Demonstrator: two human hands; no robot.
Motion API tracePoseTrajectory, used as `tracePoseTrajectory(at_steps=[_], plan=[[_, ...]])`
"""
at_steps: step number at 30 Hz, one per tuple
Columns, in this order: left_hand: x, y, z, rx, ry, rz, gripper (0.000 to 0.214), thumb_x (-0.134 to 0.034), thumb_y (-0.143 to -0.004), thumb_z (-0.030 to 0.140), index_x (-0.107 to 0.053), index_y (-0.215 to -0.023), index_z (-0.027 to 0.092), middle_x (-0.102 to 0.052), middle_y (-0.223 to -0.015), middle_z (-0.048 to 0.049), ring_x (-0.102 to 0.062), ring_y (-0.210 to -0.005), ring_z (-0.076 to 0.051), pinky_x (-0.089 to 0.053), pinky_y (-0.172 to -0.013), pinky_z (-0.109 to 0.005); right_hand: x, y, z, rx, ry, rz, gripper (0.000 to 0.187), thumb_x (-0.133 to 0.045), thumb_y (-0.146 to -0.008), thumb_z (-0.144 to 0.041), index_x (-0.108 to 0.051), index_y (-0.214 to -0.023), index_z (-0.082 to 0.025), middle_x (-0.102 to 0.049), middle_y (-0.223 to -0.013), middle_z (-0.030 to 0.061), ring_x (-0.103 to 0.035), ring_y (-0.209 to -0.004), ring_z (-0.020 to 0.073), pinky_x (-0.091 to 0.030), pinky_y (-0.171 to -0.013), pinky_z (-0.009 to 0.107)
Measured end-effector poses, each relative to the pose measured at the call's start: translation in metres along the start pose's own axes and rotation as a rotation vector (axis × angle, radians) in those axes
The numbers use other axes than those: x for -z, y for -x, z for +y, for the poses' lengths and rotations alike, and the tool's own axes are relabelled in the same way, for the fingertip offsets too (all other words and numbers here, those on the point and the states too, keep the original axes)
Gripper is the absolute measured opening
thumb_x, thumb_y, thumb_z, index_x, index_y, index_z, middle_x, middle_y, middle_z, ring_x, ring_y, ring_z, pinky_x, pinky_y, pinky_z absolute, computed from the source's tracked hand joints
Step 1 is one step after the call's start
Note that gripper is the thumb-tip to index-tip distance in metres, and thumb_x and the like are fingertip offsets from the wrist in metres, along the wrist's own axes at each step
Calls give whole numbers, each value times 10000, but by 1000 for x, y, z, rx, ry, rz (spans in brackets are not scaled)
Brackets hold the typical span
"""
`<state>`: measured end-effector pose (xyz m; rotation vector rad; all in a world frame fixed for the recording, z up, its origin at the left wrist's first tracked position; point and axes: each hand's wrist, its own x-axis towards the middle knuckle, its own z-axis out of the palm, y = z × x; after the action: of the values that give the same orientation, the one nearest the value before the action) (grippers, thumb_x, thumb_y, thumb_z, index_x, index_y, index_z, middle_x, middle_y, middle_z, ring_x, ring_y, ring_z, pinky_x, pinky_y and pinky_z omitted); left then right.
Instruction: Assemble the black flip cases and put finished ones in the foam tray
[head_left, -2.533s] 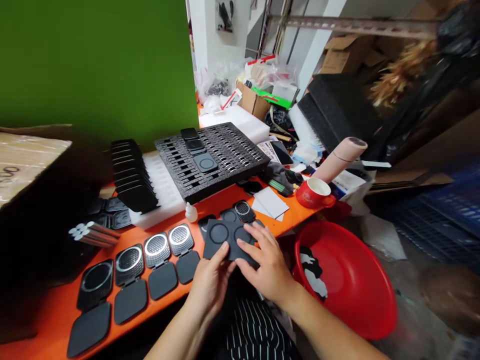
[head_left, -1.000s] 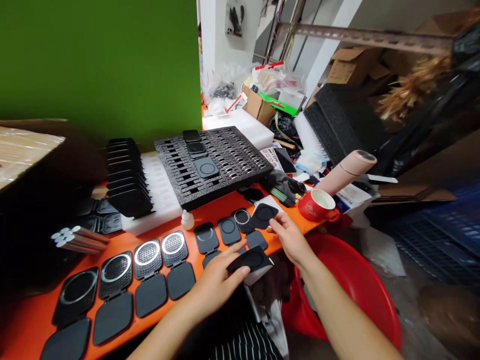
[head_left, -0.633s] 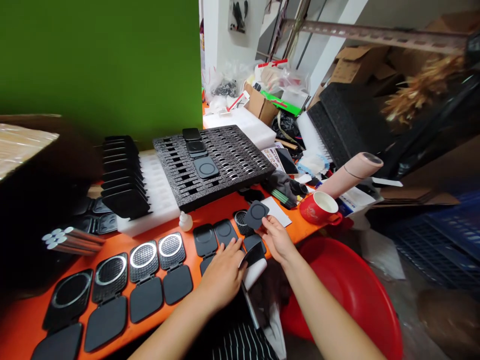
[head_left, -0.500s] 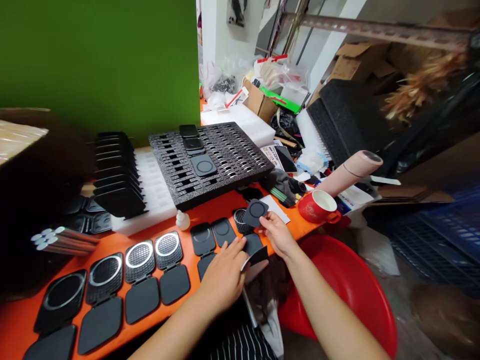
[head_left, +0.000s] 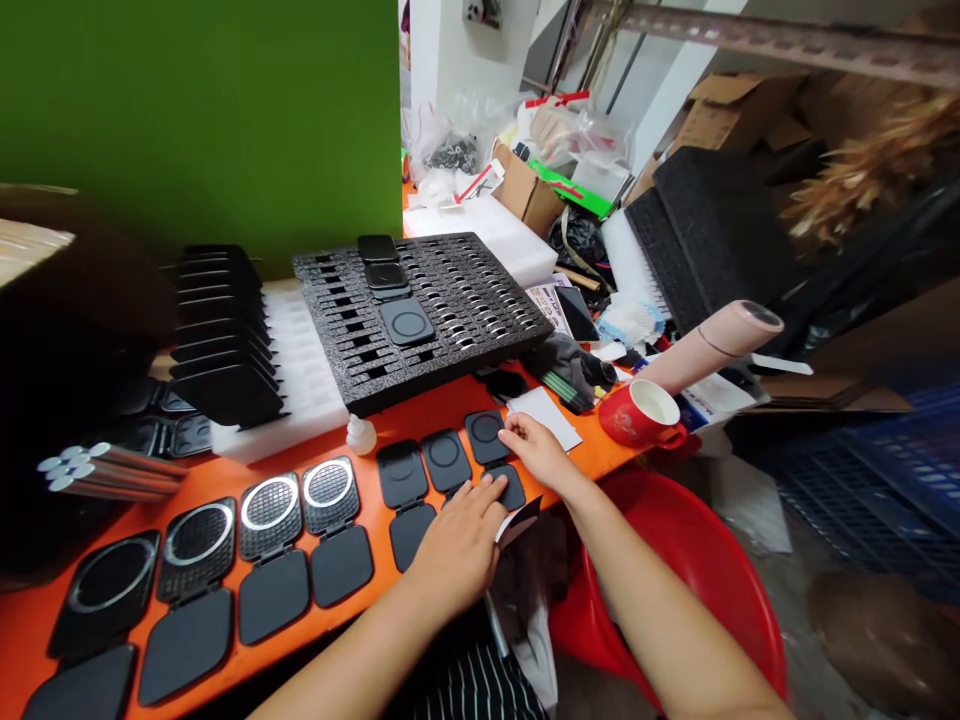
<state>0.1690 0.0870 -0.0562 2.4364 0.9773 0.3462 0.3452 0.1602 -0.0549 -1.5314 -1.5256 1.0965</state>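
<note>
My right hand [head_left: 541,455] has its fingers curled together at the right edge of a dark square panel [head_left: 486,436] with a ring outline, lying over the upper half of the rightmost hinged pad. My left hand [head_left: 459,545] reaches over that pad, fingertips pressing on its lower flap [head_left: 511,487]. A thin curved sheet [head_left: 519,521], dark with a pale edge, sticks out from under this hand past the table edge and appears held there. Left of it are two more ring-marked pads [head_left: 446,460]. Several hinged pads farther left show grid faces with silvery rings [head_left: 328,485].
A black slotted foam block [head_left: 480,300] carries a few panels at the back. On the orange table [head_left: 292,455] stand a small white bottle [head_left: 361,435], a red mug [head_left: 640,413] and a pink flask [head_left: 716,345]. Metal tubes [head_left: 112,470] lie left; a red stool [head_left: 690,580] is below right.
The ring-marked panel in my right hand has come down from a tilt above the rightmost pad to lie flat over its grid face. My left hand stays by the lower flap.
</note>
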Motion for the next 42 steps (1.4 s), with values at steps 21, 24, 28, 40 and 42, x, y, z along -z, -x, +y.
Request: tracePoseTrajectory(at_steps=[21,24,28,40,42], plan=[[-1,-1,1,9,-4,4,312,-442,-799,45,-569,-1074,116,-432,-1397,-142,-364,-1310,-257,-292,-1095,-482,-6,2,10,-14,13,59,150,-524,-770,-357,-507,-742,-211,-515,-673,-28,-484,-662,154,-391,-666,284],[0,-1,1,11,3,6,327,-445,-783,31,-570,-1073,116,-432,-1397,-143,-363,-1311,-255,-289,-1098,-478,-6,2,13,-16,8,58,151,-530,-770,-360,-512,-744,-212,-522,-678,-26,-492,-665,155,-397,-671,285],[0,-1,1,14,17,9,335,-448,-769,20,-572,-1063,120,-437,-1394,-144,-367,-1308,-257,-288,-1098,-477,-7,2,13,-19,35,61,148,-523,-775,-359,-508,-744,-215,-518,-667,-26,-491,-655,155,-402,-662,288],[0,-1,1,24,32,8,347,-426,-767,23,-570,-1065,127,-442,-1394,-132,-366,-1310,-252,-298,-1097,-473,-8,3,4,-9,198,96,134,-494,-783,-346,-505,-757,-214,-547,-678,-16,-516,-638,154,-406,-636,284],[0,-1,1,20,38,14,343,-432,-764,28,-570,-1060,130,-440,-1394,-135,-360,-1314,-251,-299,-1096,-476,-8,3,3,-4,207,97,126,-493,-779,-339,-506,-758,-216,-554,-683,-14,-522,-645,157,-408,-639,284]])
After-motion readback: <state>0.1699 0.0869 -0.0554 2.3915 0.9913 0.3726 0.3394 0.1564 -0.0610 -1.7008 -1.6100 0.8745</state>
